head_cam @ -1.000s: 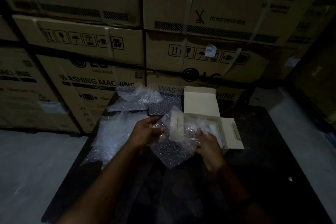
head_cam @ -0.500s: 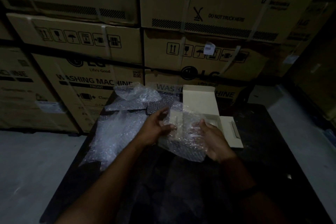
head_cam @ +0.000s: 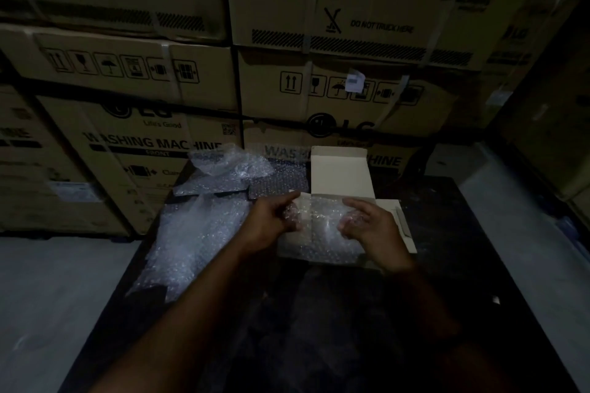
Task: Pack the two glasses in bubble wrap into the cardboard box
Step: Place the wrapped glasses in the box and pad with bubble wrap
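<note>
Fingers point(head_cam: 289, 201) of both hands curl into the bubble-wrapped bundle point(head_cam: 322, 230). The left hand point(head_cam: 271, 226) grips its left end and the right hand point(head_cam: 375, 228) its right end, w/ wrap bunched under the fingertips. Bundle sits at the mouth of the small cardboard box point(head_cam: 412, 242), lid flap point(head_cam: 341, 172) standing up behind it and side flap point(head_cam: 400, 217) folded out to the right. The wrap's near edge hangs over the box's front wall, so I can't tell whether it's seated inside or just resting across the opening.

Too dim to see thru the wrap, so I can't say if it holds one glass or both.

Just left on the dark counter point(head_cam: 463, 265) lies a big loose bubble wrap sheet point(head_cam: 198, 233), w/ a crumpled wad point(head_cam: 230, 159) further back. Washing-machine cartons point(head_cam: 153, 143) are stacked behind.

My read: wrapping looks done for this bundle and loading is approx halfway. I see no bare glass anywhere. Left to do: press it down, tuck the overhang, shut the flaps, plus a 2nd bundle if only one glass is in here.
</note>
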A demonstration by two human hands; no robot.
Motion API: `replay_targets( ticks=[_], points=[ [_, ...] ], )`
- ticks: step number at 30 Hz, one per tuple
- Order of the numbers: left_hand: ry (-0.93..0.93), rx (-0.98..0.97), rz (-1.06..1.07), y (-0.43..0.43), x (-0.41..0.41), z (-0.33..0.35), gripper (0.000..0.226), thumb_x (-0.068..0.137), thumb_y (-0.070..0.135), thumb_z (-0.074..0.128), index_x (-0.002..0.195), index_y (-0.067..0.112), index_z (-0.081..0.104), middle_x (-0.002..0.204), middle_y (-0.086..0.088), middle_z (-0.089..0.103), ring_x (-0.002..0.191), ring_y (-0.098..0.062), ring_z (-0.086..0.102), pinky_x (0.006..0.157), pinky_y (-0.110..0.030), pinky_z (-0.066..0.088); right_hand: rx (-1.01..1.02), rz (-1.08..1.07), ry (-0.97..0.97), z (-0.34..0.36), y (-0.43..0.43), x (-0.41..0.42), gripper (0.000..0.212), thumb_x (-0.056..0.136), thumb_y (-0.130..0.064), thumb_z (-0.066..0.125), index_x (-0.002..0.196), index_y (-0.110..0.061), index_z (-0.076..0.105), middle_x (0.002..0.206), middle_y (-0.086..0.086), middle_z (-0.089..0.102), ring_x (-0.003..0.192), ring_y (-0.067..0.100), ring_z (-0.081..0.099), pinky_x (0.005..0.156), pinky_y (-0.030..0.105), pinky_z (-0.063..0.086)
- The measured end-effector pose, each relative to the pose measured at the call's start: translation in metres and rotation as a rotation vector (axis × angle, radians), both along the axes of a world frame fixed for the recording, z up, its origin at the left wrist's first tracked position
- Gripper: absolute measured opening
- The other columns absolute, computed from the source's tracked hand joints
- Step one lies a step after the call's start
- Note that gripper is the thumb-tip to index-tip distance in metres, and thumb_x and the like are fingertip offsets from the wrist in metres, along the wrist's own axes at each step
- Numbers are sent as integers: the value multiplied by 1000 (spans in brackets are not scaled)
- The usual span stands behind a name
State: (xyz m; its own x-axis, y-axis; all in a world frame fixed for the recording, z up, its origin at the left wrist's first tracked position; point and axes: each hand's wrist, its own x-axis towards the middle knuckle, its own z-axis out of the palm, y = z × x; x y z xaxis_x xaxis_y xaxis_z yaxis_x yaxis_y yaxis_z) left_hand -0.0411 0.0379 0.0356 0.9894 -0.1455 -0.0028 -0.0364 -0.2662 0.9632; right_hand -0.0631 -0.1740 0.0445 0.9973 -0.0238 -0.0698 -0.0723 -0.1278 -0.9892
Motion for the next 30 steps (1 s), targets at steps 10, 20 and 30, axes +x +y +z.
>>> replay_targets(
  ticks=[10, 20, 30],
  points=[
    [-155, 214, 71, -14, 20, 17, 31, 79, 44, 64, 80, 15, 74, 99, -10, 66, 95, -17, 58, 85, -34, 45, -303, 33, -188, 6, -27, 24, 7, 88, -17, 66, 81, -20, 66, 101, 1, 58, 87, 4, 56, 79, 12, 43],
    [140, -316, 100, -40, 16, 37, 22, 94, 26, 56, 87, 7, 66, 76, -7, 65, 66, -17, 60, 62, -28, 50, 212, 104, 136, 22, -43, 30, 30, 79, 9, 66, 101, -9, 59, 97, 15, 69, 76, 25, 68, 64, 39, 58],
    [180, -292, 93, -55, 16, 26, 13, 86, 1, 62, 84, 12, 67, 73, 3, 68, 61, -6, 62, 55, -20, 47, 281, 49, 179, 15, -66, 39, 19, 86, 6, 60, 100, -7, 61, 92, 11, 69, 70, 16, 70, 59, 28, 58]
  ],
)
